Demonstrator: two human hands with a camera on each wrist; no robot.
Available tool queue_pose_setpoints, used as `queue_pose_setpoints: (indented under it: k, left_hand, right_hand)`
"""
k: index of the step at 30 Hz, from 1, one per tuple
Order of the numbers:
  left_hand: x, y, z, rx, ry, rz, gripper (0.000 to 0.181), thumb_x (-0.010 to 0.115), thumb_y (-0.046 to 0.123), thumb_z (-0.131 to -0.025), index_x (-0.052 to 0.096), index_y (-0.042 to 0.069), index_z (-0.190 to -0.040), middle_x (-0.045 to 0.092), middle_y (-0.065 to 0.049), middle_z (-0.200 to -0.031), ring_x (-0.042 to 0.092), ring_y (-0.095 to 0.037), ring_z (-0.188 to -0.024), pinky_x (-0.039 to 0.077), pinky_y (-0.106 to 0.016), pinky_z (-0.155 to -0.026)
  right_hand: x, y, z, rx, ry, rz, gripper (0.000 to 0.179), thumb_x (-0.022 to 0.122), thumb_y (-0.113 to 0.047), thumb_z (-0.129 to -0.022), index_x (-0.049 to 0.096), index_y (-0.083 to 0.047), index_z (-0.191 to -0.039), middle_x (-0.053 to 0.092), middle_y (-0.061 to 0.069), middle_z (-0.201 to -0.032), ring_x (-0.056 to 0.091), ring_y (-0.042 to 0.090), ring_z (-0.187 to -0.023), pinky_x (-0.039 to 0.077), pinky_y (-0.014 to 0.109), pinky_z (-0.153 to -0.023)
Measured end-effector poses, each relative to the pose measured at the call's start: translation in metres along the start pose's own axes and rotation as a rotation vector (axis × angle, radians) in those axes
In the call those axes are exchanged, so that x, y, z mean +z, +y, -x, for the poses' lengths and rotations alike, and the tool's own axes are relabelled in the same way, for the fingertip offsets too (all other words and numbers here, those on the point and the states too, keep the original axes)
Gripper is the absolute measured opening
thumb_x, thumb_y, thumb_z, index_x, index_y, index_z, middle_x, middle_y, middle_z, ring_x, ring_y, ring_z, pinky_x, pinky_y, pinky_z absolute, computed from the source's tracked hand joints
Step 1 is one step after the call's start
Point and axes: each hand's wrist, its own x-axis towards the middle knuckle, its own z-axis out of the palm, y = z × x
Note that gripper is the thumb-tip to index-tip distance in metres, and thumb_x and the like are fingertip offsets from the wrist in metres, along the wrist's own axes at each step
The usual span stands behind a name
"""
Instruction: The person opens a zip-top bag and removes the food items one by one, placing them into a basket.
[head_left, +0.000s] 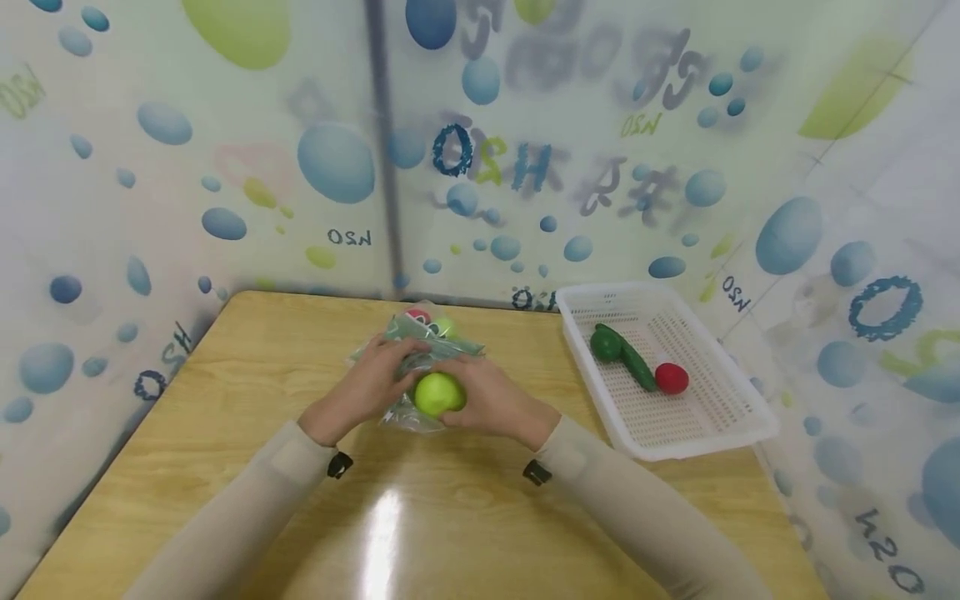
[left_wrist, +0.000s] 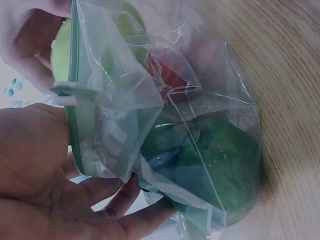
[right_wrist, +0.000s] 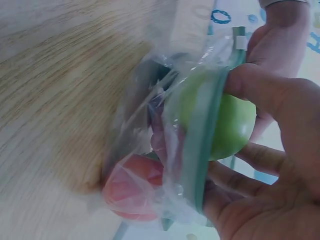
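A clear zip bag (left_wrist: 172, 112) with a green zip edge lies mid-table, its mouth toward me. My left hand (head_left: 375, 377) holds the bag by its edge, fingers bent against the plastic. My right hand (head_left: 491, 395) grips a green apple (head_left: 437, 395) at the bag's mouth, thumb and fingers on either side. Part of the apple sits behind the plastic and part sticks out past the zip edge. Through the film show a red round item (right_wrist: 134, 186) and a large green item (left_wrist: 220, 155), their exact kinds blurred by the plastic.
To the right stands a white perforated basket (head_left: 720, 433). It holds a green round item (head_left: 605, 343), a cucumber (head_left: 637, 367) and a red round item (head_left: 671, 379). Patterned curtains (head_left: 465, 200) close off the wooden table (head_left: 247, 375) behind and at the sides.
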Motion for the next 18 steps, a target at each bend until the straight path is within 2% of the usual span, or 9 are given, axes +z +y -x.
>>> queue_pose_setpoints:
  k: [6,11,18]
  left_hand:
    - [0.001,0.003,-0.005,-0.05,-0.02,0.019,0.039,0.076,0.007,-0.11,0.072,0.0,-0.148,0.079,-0.022,-0.148,0.061,-0.06,-0.147,0.045,-0.077,-0.129]
    - [0.001,0.002,-0.006,-0.053,-0.019,0.013,0.039,0.077,0.007,-0.11,0.072,0.001,-0.148,0.08,-0.022,-0.147,0.061,-0.06,-0.148,0.043,-0.078,-0.13]
    - [0.002,0.0,-0.006,-0.065,-0.014,0.011,0.04,0.08,0.009,-0.109,0.073,0.003,-0.148,0.08,-0.02,-0.147,0.06,-0.06,-0.15,0.041,-0.079,-0.132]
  right_hand:
    - [-0.012,-0.003,0.01,-0.004,0.019,-0.01,0.071,0.096,-0.028,-0.098,0.066,-0.011,-0.161,0.073,0.015,-0.157,0.072,0.032,-0.14,0.063,0.05,-0.116]
    - [-0.024,-0.007,0.016,-0.005,0.039,-0.016,0.071,0.095,-0.027,-0.098,0.066,-0.011,-0.161,0.072,0.016,-0.159,0.071,0.034,-0.143,0.063,0.052,-0.117]
    - [-0.039,-0.008,0.026,0.005,0.087,0.018,0.07,0.096,-0.027,-0.098,0.067,-0.01,-0.159,0.075,0.018,-0.149,0.076,0.029,-0.124,0.067,0.048,-0.103]
